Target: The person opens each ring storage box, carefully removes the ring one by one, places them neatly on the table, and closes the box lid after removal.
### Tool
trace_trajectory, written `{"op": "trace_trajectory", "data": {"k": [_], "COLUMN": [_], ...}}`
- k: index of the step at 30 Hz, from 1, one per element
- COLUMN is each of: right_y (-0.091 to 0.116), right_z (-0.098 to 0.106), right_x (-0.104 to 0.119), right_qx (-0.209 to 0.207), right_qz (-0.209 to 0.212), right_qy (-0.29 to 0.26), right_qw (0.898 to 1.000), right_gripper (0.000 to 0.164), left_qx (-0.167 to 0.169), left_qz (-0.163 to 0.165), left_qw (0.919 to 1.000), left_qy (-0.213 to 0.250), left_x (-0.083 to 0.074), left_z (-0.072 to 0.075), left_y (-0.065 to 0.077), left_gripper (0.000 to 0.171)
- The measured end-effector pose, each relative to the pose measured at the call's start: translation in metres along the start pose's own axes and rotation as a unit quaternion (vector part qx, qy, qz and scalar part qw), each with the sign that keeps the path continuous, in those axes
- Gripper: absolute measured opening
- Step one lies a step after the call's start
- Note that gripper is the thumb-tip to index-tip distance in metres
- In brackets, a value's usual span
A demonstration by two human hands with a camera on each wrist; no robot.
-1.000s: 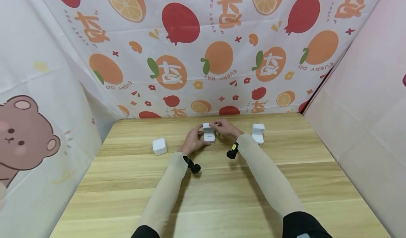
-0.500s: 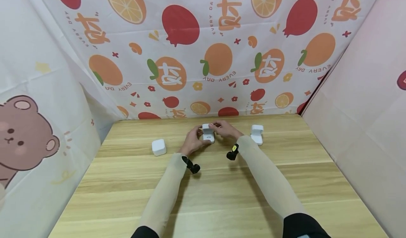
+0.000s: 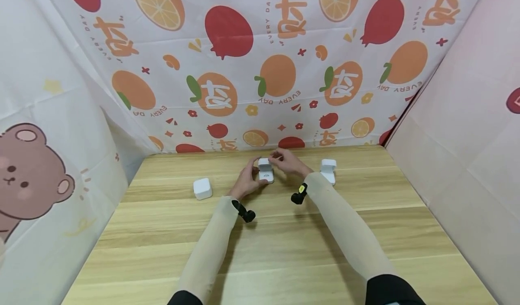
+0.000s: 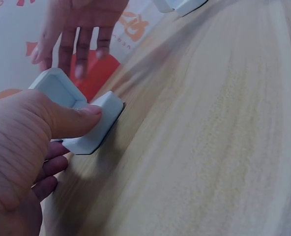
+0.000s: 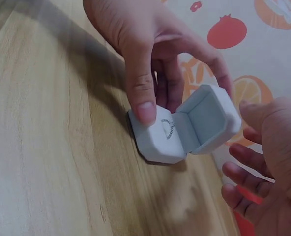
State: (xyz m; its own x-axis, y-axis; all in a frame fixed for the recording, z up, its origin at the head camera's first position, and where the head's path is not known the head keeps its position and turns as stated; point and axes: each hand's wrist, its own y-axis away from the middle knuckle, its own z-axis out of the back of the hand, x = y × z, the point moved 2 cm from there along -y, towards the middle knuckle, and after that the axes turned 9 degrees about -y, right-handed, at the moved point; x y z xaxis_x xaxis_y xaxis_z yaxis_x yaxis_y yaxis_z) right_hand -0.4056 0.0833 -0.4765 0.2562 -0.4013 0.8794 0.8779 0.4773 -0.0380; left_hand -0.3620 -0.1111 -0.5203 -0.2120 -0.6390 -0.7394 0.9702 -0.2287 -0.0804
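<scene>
A white ring box (image 3: 266, 175) stands with its lid up on the table, straight ahead of me. My left hand (image 3: 246, 181) holds it from the left: the thumb (image 5: 144, 105) presses the base's front, and a finger reaches up behind the lid. In the right wrist view a ring (image 5: 168, 129) sits upright in the white cushion, its lower part hidden. Just right of the lid (image 5: 209, 120) is my right hand (image 3: 289, 163), its fingers loosely spread and holding nothing. Its thumb tip is very close to the lid; whether they touch I cannot tell.
A second white box (image 3: 328, 171) stands with its lid up to the right, partly behind my right forearm. Over to the left sits a closed white box (image 3: 202, 188). A fruit-printed cloth (image 3: 260, 70) hangs along the back edge of the wooden table (image 3: 284, 251).
My right hand's fingers have lifted slightly up and away from the lid's right side. The left hand keeps its hold on the box, which stays in place.
</scene>
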Motion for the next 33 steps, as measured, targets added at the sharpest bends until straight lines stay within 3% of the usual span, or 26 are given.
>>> {"op": "trace_trajectory", "data": {"k": [11, 24, 33], "right_y": [0.007, 0.018, 0.016], "right_z": [0.004, -0.002, -0.012], "right_x": [0.01, -0.001, -0.011], "right_qx": [-0.043, -0.036, -0.018], "right_qz": [0.006, 0.055, 0.06], "right_qy": [-0.005, 0.01, 0.027], "right_qw": [0.999, 0.998, 0.998], "right_gripper": [0.028, 0.017, 0.012], "left_qx": [-0.002, -0.004, -0.004], "left_qz": [-0.041, -0.047, -0.054], "left_qw": [0.9991, 0.9989, 0.9983], "left_qy": [-0.005, 0.003, 0.02], "left_x": [0.002, 0.004, 0.004], "left_z": [-0.001, -0.002, -0.003], "left_y": [0.001, 0.001, 0.001], "left_gripper": [0.085, 0.086, 0.086]}}
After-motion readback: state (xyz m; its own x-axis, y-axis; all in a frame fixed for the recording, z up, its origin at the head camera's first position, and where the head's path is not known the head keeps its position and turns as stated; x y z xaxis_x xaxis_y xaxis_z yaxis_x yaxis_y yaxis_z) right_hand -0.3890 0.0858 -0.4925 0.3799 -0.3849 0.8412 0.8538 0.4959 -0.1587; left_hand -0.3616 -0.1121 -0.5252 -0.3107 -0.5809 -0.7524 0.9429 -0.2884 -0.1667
